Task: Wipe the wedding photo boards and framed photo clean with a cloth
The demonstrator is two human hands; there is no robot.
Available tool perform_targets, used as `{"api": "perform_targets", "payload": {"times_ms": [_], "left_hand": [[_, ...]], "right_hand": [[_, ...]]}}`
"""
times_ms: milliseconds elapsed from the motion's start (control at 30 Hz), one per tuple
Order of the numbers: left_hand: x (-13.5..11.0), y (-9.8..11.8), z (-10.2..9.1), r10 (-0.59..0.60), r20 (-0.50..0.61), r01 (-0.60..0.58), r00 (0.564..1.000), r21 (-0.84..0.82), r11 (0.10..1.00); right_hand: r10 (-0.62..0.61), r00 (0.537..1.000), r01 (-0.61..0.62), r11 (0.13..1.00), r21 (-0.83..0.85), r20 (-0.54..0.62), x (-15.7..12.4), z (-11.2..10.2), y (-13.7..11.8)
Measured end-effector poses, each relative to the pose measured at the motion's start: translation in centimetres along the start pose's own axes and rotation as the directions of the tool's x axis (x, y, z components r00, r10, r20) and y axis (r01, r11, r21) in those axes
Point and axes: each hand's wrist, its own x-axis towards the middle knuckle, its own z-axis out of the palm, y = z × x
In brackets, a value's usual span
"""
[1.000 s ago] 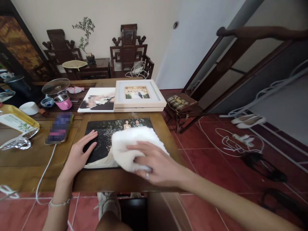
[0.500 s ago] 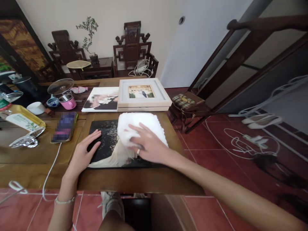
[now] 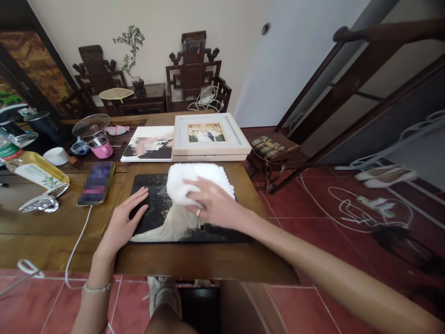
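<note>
My right hand (image 3: 217, 202) is closed on a folded white towel (image 3: 205, 175), pressed against a dark photo panel (image 3: 153, 215). The panel lies flat on the wooden table and shows a pale, dress-like shape; the towel and my right hand cover its upper right part. My left hand (image 3: 127, 215) rests with fingers spread on the panel's left edge. Just behind the panel are a white framed picture (image 3: 236, 132), set on another frame, and a smaller photo panel (image 3: 153, 144) beside it.
At the left stand an oil bottle (image 3: 34, 169), a silver hair claw (image 3: 43, 199), a phone (image 3: 95, 185) with a white cable, and a pink mug (image 3: 101, 147). A plaid bag (image 3: 269, 147) sits on a chair to the right. Cords (image 3: 368, 208) lie on the red tiles.
My right hand has shifted the towel slightly left across the panel, bunching it more under the fingers. My left hand keeps its place on the panel edge. The view has moved a little.
</note>
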Motion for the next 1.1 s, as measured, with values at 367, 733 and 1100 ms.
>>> {"api": "perform_targets", "payload": {"times_ms": [367, 733, 1100], "left_hand": [[-0.1, -0.1, 0.1, 0.013, -0.014, -0.012, 1.000, 0.009, 1.000], [-0.3, -1.2, 0.5, -0.027, 0.093, 0.019, 0.995, 0.092, 0.996], [-0.1, -1.2, 0.6, -0.024, 0.049, 0.022, 0.999, 0.026, 0.999]], "right_hand": [[0.026, 0.999, -0.026, 1.000, -0.005, 0.025, 0.8, 1.5, -1.8], [-0.092, 0.991, 0.078, 0.987, 0.143, 0.096, -1.6, 0.4, -4.0], [0.133, 0.983, -0.121, 0.987, -0.104, 0.123, 4.8, 1.6, -0.6]]}}
